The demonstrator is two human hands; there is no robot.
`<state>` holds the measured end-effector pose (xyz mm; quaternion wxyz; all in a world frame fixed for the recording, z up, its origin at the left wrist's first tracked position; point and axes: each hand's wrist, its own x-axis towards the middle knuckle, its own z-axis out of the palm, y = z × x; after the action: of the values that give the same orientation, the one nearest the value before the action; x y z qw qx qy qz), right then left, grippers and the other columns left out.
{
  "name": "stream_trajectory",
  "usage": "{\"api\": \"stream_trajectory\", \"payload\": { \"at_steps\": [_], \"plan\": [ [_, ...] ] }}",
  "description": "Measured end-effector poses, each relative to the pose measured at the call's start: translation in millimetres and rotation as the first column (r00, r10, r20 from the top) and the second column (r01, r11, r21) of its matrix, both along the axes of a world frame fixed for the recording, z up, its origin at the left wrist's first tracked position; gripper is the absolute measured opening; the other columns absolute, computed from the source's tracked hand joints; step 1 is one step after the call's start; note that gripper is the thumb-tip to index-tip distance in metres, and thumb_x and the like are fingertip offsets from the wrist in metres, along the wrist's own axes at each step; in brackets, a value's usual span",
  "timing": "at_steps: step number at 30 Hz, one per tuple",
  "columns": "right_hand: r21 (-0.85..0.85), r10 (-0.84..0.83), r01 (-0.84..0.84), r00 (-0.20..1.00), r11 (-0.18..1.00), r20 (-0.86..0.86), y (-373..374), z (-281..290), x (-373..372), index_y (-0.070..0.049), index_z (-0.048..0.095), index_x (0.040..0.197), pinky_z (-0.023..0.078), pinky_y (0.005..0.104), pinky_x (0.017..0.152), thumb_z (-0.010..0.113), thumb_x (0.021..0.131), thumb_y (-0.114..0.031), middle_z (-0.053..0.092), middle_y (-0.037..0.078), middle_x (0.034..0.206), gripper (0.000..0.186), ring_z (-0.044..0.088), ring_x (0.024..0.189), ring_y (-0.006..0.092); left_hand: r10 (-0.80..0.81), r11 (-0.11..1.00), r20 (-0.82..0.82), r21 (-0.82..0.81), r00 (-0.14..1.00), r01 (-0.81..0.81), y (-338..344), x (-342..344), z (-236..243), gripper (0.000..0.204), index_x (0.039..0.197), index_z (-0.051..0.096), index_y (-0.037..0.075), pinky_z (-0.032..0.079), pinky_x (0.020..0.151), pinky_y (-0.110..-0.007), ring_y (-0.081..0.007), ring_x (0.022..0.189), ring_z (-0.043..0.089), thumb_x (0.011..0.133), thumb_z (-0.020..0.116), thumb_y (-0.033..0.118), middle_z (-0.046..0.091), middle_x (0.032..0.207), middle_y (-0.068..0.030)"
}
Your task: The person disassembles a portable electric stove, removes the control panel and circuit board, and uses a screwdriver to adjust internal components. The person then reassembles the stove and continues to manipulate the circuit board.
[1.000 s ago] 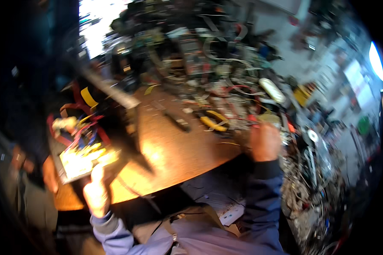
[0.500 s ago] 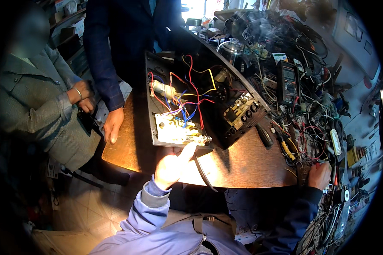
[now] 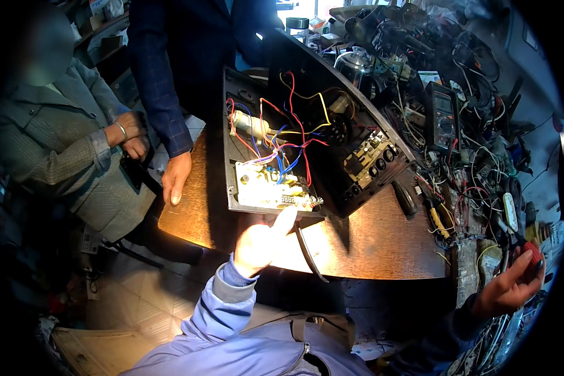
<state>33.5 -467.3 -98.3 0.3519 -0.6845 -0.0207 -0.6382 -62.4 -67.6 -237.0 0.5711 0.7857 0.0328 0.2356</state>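
Head view: the left hand (image 3: 257, 244) is clamped on the near edge of a black panel (image 3: 239, 94), thumb on top beside a lit circuit board (image 3: 263, 191), the other fingers mostly hidden underneath; the panel is held tilted above the near side of a wooden table (image 3: 391, 244), its inner face uppermost; red, blue and yellow wires (image 3: 282, 150) run from the board towards a pale cylindrical part (image 3: 250, 125) and into a dark housing (image 3: 323, 78), which stands just beside the panel and carries a second circuit board (image 3: 366, 160); a black cord (image 3: 308, 254) hangs below the panel over the table's edge.

The right hand (image 3: 507, 288), well apart at the far right, is raised with its fingers closed round a red-handled tool (image 3: 532, 252); this appears to be a screwdriver, though its tip is hard to make out against the clutter; nearby lie yellow-and-black pliers (image 3: 440, 220), a black-handled tool (image 3: 405, 199) and a multimeter (image 3: 443, 116); across the table's left side, a co-worker's hand (image 3: 177, 178) rests by the edge, well clear of the left hand.
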Motion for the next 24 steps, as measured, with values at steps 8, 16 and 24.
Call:
{"api": "stream_trajectory", "payload": {
  "at_steps": [8, 16, 24],
  "plan": [
    [0.332, 0.779, -0.713, 0.612, 0.617, -0.133, 135.2, 6.6, -34.1, 0.005, 0.046, 0.134, 0.053, 0.0297, 0.076, 0.051, 0.090, -0.023, 0.064, 0.019, 0.097, 0.053, 0.063, 0.085, 0.0216, -0.007, 0.928, 0.196, 0.368, 0.981, -0.066, 13.8, 2.1, -30.7, 0.054, 0.140, 0.056, -0.008, 0.053, 0.059, -0.031, -0.0185, 0.056, 0.060, 0.088, 0.064, 0.000, 0.073, 0.088, -0.0151],
    [0.412, 0.977, -0.887, 0.200, 0.211, -0.070, 204.8, -21.0, -16.0, 0.005, 0.042, 0.138, 0.055, 0.0313, 0.080, 0.062, 0.086, -0.002, 0.061, 0.018, 0.103, 0.056, 0.064, 0.090, 0.0210, -0.024, 0.796, 0.272, 0.588, 0.962, -0.146, 15.2, 5.2, -38.3, 0.057, 0.143, 0.052, -0.009, 0.043, 0.042, -0.032, -0.0167, 0.044, 0.049, 0.090, 0.066, 0.004, 0.056, 0.061, -0.0073],
    [0.163, 0.945, -0.931, 0.328, 0.326, -0.021, 209.6, -52.4, 4.3, 0.008, 0.033, 0.143, 0.053, 0.0313, 0.073, 0.066, 0.089, -0.007, 0.063, 0.022, 0.104, 0.065, 0.063, 0.083, 0.0215, 0.084, 0.991, -0.030, 0.103, 0.996, -0.080, -16.1, -4.2, 50.8, 0.031, 0.129, 0.064, -0.001, 0.046, 0.102, -0.037, -0.0263, 0.110, 0.064, 0.103, 0.058, 0.015, 0.070, 0.119, -0.0149]
  ]
}}
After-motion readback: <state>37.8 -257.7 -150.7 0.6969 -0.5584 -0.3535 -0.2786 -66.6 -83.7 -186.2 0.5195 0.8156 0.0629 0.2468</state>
